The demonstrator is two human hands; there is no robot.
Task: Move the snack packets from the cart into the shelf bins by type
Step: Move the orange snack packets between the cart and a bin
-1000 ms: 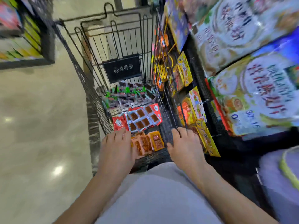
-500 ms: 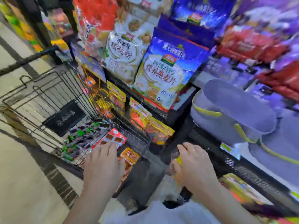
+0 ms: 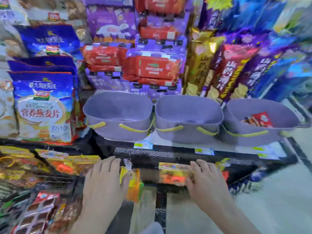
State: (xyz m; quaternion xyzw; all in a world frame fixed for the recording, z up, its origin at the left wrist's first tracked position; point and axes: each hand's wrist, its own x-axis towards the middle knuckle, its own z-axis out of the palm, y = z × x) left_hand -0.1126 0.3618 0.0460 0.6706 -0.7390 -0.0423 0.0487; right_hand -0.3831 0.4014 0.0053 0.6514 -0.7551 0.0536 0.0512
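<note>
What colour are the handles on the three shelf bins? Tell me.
Yellow handles on lilac bins, seen in the head view.

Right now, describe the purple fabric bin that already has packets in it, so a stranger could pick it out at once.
On the white shelf ledge above the black mesh rail stand three soft purple bins with yellow handles in a row. Take the rightmost bin: it alone holds red snack packets, while the left bin and middle bin show bare insides.
</note>
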